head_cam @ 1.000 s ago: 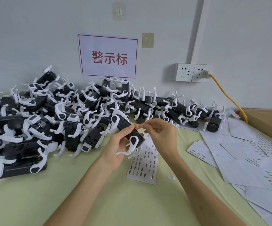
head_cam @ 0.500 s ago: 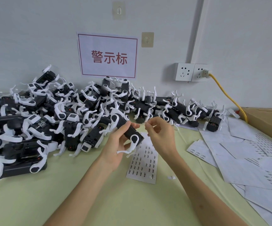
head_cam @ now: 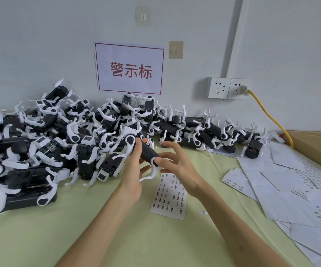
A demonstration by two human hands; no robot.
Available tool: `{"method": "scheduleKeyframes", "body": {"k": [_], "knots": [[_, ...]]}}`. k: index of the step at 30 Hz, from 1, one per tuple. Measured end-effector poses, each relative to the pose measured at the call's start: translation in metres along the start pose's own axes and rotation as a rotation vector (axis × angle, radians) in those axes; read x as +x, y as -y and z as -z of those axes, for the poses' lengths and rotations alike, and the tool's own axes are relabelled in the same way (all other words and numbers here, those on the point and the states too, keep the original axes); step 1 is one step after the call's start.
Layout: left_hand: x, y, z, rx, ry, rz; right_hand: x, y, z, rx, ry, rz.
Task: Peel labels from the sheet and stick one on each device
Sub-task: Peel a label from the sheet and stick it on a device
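Note:
My left hand (head_cam: 134,168) grips a black device with white curved arms (head_cam: 146,151), held tilted above the table. My right hand (head_cam: 177,162) is spread, its fingers apart, one fingertip pressed on the device's lower end. Whether a label sits under that fingertip is hidden. The label sheet (head_cam: 170,197), white with rows of small dark labels, lies flat on the green table just below both hands.
A big pile of black-and-white devices (head_cam: 40,143) fills the left and back of the table (head_cam: 117,237). Used backing sheets (head_cam: 290,189) cover the right side. A cardboard box (head_cam: 317,143) stands far right, with a yellow cable (head_cam: 271,118) to the wall socket.
My right hand, earlier pinched near the device's top, has opened and dropped onto the device's lower end. My left hand has turned the device slightly.

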State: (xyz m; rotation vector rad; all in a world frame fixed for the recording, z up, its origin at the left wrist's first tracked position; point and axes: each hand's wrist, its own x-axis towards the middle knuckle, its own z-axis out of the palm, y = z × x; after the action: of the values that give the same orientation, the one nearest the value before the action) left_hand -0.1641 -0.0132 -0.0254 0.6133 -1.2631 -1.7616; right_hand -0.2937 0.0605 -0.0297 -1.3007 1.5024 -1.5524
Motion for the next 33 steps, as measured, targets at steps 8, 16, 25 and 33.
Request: {"method": "scheduleKeyframes", "body": {"k": [8,16,25,33], "knots": [[-0.005,-0.001,-0.005,0.107,0.096,0.052,0.005,0.004,0.011,0.169,-0.242,0.102],[0.001,0.005,0.004,0.296,0.073,0.153,0.007,0.012,0.034,0.6,-0.456,0.059],[-0.002,-0.004,0.005,0.02,0.334,0.218,0.003,0.014,0.029,0.475,-0.224,-0.039],[-0.008,-0.003,0.001,-0.029,0.533,0.283,-0.001,0.016,0.034,0.334,-0.143,-0.005]]}}
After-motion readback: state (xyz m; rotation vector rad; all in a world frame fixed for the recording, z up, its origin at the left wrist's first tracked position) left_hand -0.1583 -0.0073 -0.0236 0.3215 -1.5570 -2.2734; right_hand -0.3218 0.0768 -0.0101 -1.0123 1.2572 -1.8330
